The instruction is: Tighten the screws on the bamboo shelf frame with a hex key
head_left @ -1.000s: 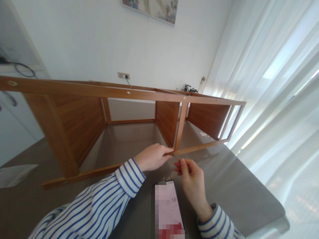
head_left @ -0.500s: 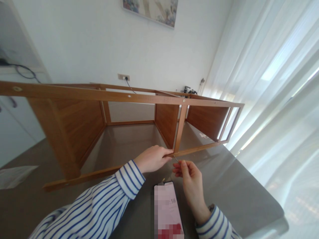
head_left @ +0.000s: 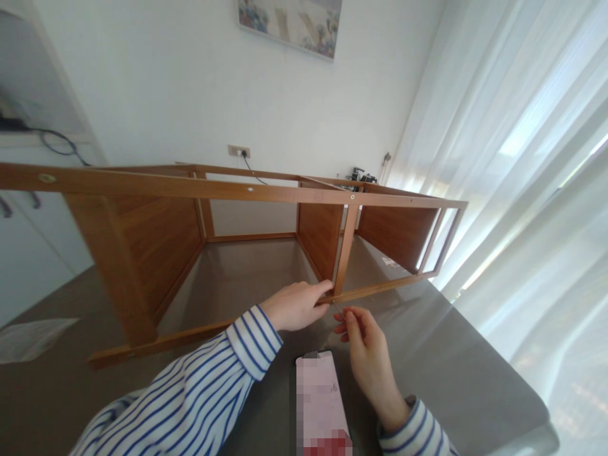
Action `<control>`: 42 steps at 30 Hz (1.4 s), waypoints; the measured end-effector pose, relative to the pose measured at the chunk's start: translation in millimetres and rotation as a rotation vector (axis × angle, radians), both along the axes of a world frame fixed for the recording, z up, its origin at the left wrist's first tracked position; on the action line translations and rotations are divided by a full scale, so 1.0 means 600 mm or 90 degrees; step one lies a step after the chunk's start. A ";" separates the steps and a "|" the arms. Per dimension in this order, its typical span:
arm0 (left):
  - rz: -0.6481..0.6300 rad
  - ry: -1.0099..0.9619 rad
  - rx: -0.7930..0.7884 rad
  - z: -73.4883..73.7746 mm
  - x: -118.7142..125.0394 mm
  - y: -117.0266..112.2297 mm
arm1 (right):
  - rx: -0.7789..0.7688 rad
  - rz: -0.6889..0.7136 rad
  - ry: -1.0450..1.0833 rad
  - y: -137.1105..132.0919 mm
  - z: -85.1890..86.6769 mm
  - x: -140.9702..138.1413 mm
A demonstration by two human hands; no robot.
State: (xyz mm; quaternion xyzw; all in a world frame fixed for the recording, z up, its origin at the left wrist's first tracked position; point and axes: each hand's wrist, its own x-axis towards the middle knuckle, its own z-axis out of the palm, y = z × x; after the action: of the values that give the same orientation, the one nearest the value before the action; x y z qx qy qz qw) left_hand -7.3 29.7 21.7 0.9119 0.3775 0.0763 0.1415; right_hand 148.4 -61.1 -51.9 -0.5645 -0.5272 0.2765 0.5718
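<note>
A brown wooden shelf unit (head_left: 218,189) lies on its side across the table. My left hand (head_left: 297,306) is closed around its lower front rail (head_left: 380,291), just left of the joint with an upright crosspiece (head_left: 346,247). Below that joint, my right hand (head_left: 368,348) pinches a thin metal rod, seemingly a hex key (head_left: 339,310), between thumb and fingers. The key's tip meets the rail's near face at the joint; the fastener there is too small to make out. Round bolt heads show on the upper rail, one (head_left: 352,197) above the crosspiece.
A phone (head_left: 320,392) lies on the grey table (head_left: 475,367) between my forearms. A clear plastic bag (head_left: 35,339) is at the left. Behind the unit are a wall socket with a plugged cable (head_left: 244,154) and some black items (head_left: 363,176). White curtains (head_left: 536,158) hang at right.
The view has shifted slightly, so everything sits a little lower and further right. Both hands keep their places at the joint; the right fingers have turned slightly around the hex key.
</note>
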 end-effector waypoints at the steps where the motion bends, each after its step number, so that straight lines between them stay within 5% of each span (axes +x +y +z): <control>1: -0.007 0.004 -0.005 0.003 0.001 0.001 | 0.005 0.001 -0.001 0.000 -0.001 -0.001; 18: -0.046 -0.047 -0.020 -0.001 -0.001 0.006 | 0.026 -0.001 -0.039 0.000 0.002 0.000; 21: -0.048 -0.045 -0.028 0.000 -0.002 0.005 | 0.091 -0.023 -0.181 -0.003 0.011 0.013; 26: -0.041 -0.044 -0.035 0.006 0.000 0.001 | 0.240 -0.014 -0.656 -0.012 0.044 0.042; 31: -0.044 -0.056 -0.048 0.005 0.001 0.000 | 0.266 0.020 -0.949 -0.020 0.082 0.055; 36: -0.046 -0.064 -0.041 0.004 0.002 0.000 | 0.226 0.060 -1.036 -0.019 0.099 0.050; 42: -0.059 -0.066 -0.047 0.006 0.002 -0.002 | 0.208 0.010 -0.986 -0.019 0.076 0.044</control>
State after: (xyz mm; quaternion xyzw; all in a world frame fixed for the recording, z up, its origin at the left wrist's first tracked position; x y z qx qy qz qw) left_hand -5.8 28.8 25.4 0.9173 0.3297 0.1033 0.1977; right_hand 174.6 -72.3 -6.4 -0.5015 -0.8131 -0.2718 0.1159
